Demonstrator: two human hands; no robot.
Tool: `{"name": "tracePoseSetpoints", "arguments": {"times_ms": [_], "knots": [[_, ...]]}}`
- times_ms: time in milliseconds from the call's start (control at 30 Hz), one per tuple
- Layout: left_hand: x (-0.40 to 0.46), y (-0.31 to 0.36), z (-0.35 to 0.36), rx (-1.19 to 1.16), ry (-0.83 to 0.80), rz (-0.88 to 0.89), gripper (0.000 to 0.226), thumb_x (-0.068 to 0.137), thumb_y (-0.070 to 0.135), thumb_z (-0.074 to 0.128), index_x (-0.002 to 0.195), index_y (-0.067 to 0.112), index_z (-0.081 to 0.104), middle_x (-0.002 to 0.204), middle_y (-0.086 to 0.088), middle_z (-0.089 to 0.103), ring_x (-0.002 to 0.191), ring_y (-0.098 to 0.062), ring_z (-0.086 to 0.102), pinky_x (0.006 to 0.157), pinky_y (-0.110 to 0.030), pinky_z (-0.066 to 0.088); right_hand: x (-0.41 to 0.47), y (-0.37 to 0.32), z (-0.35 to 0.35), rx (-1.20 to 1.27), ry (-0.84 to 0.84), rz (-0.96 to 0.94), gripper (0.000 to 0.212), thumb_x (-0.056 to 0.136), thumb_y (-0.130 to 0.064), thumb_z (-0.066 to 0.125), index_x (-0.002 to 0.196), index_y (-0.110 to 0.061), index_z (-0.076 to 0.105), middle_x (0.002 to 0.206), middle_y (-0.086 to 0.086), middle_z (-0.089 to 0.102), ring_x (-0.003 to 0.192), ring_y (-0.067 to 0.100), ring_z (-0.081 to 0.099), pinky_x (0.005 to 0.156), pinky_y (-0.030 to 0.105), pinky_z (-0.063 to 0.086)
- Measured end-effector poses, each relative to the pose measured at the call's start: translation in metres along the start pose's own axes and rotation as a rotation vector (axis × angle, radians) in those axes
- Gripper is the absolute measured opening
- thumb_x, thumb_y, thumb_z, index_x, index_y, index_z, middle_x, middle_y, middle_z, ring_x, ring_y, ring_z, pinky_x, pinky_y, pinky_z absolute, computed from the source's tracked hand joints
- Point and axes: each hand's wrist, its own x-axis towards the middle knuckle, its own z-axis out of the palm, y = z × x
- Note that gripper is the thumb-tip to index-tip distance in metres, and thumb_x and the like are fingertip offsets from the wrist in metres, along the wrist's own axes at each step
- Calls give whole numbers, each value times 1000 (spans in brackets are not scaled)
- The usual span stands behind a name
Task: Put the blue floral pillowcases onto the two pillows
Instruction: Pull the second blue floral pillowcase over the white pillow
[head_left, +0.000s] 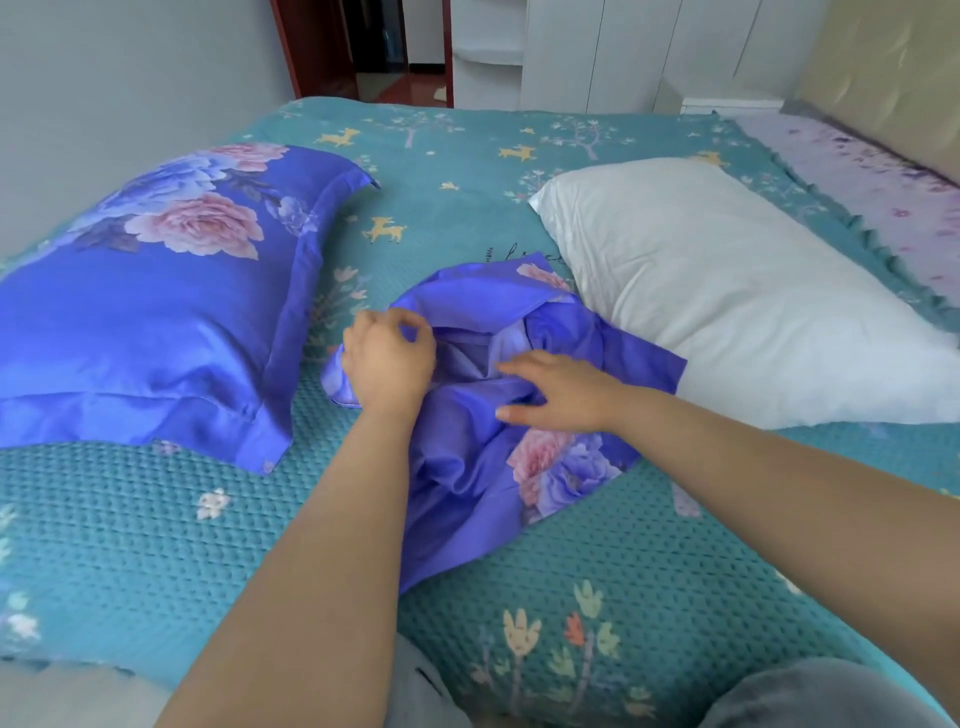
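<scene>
One pillow in a blue floral pillowcase (156, 322) lies on the left of the bed. A bare white pillow (727, 291) lies on the right. Between them sits a crumpled, empty blue floral pillowcase (488, 467). My left hand (387, 358) pinches a fold of this loose pillowcase near its upper left edge. My right hand (561, 389) lies on the crumpled cloth just right of the left hand, fingers stretched out toward the folds in the middle. The opening of the loose pillowcase is hidden in the folds.
The bed has a teal quilted cover (208, 545) with deer and tree prints. A lilac floral sheet (872, 176) and a beige headboard (893, 62) are at the far right. White wardrobes (597, 52) and an open doorway (374, 47) stand beyond the bed.
</scene>
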Motion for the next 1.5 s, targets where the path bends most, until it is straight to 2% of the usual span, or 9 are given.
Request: {"name": "tracePoseSetpoints", "arguments": {"times_ms": [200,300,433,533,633,800,967,1167,1500], "knots": [[10,-10,1,-711,6,-486,17,82,10,52,66,9,59,44,0,54,51,-19,50,54,-25,38,-14,-1,30,-157,41,-20,25,91,-40,52,106,-21,56,117,4,58,112,27,53,84,36,37],[19,-6,-2,-961,-12,-470,23,88,2,50,68,14,53,60,0,65,52,-7,57,53,-21,47,-21,-4,27,-18,226,-28,16,94,-32,48,89,-18,53,96,4,64,93,29,58,74,35,39],[15,-13,10,-637,-215,-329,8,85,8,57,90,4,62,65,3,59,56,-8,50,62,-28,43,-31,-13,18,29,52,16,35,93,-49,47,78,-17,50,78,-1,58,80,24,57,61,32,38],[9,-11,15,-441,-363,-228,62,82,28,64,136,6,43,109,-5,62,97,-19,61,91,-35,48,-25,1,-3,163,381,130,32,92,-48,49,101,-20,64,97,2,63,90,22,59,74,33,46],[5,5,13,-254,-303,-63,49,88,24,60,134,13,48,116,-3,61,108,-20,57,96,-28,40,-16,48,-33,83,754,393,40,93,-34,49,128,-15,53,131,14,52,119,34,48,99,43,37],[-15,18,13,-139,-314,28,26,92,23,52,116,22,62,111,3,65,98,-17,61,83,-24,41,-33,111,-31,-30,168,895,103,79,-62,56,150,-21,-8,157,12,-5,143,37,1,109,61,14],[-25,14,10,-149,-288,4,23,92,21,47,106,24,66,99,1,70,94,-22,63,77,-26,43,-35,120,-50,195,376,968,69,86,-22,52,144,-2,19,141,17,36,129,36,38,101,47,36],[-46,40,0,-298,-210,22,22,93,20,47,105,21,65,97,13,64,84,-10,58,75,-21,39,-82,142,-116,974,815,917,40,96,-10,42,134,2,45,134,16,51,121,28,50,87,28,41],[-139,141,11,-953,-625,-236,38,96,38,48,120,10,54,106,5,53,101,-12,50,82,-25,47,-213,99,-122,1095,981,507,26,77,0,58,84,-25,55,79,-4,58,68,13,54,59,21,43]]}}
